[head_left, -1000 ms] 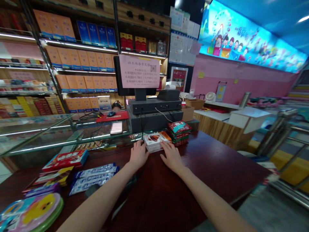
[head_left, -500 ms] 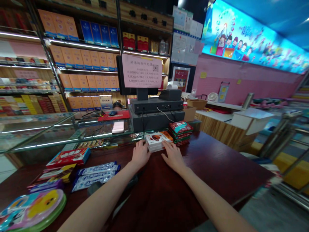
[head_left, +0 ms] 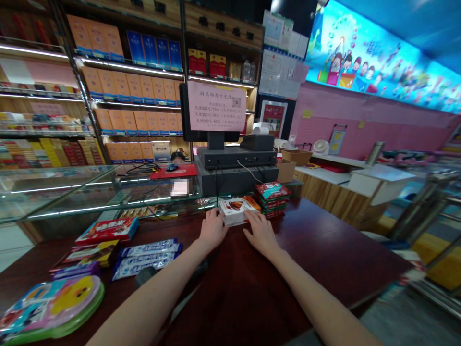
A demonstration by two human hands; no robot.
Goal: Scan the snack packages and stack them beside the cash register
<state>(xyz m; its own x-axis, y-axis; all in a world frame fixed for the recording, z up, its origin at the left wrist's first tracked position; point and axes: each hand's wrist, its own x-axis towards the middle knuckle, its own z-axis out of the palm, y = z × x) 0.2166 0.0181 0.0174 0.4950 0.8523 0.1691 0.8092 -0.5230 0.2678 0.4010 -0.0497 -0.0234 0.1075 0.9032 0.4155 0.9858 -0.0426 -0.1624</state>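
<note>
Head view: your left hand point(head_left: 212, 229) and right hand point(head_left: 261, 234) lie open, gripping nothing, against both sides of the white snack box stack point(head_left: 235, 212) at twelve o'clock on the table point(head_left: 288, 283). Uneven pressure could tip it into the red packets point(head_left: 272, 198) beside it.

We stand at a glass counter point(head_left: 65, 197) facing lit shelves point(head_left: 129, 65), with a pink wall point(head_left: 360, 120) under a glowing cartoon banner point(head_left: 378, 53) to our right.
</note>
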